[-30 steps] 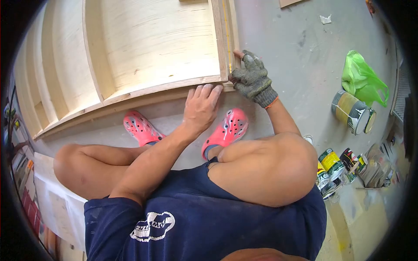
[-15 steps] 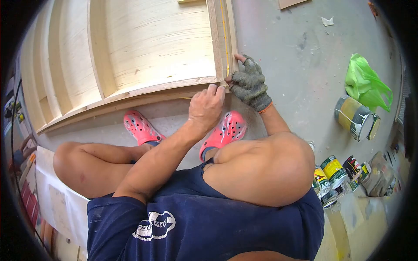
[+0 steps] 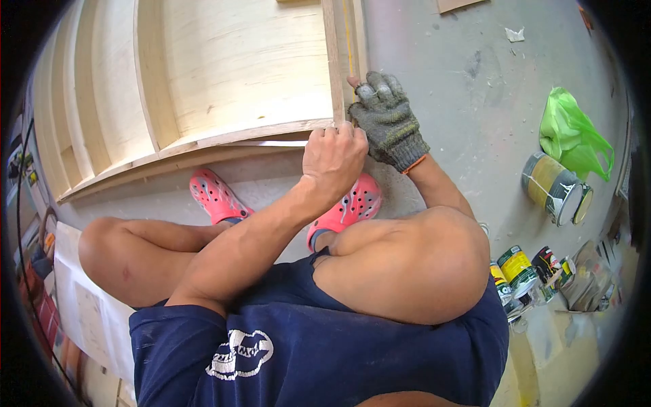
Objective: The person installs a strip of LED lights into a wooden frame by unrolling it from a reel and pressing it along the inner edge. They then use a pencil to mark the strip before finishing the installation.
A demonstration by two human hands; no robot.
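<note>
Where hands meet ply cabinet corner, concrete flr, paint cans

Pale plywood, grey glove, pink clogs

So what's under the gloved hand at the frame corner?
The gloved right hand rests on the side rail of the plywood frame. A yellow line runs along that rail and disappears under its fingers. The corner joint is covered by it and the bare left hand.
</note>
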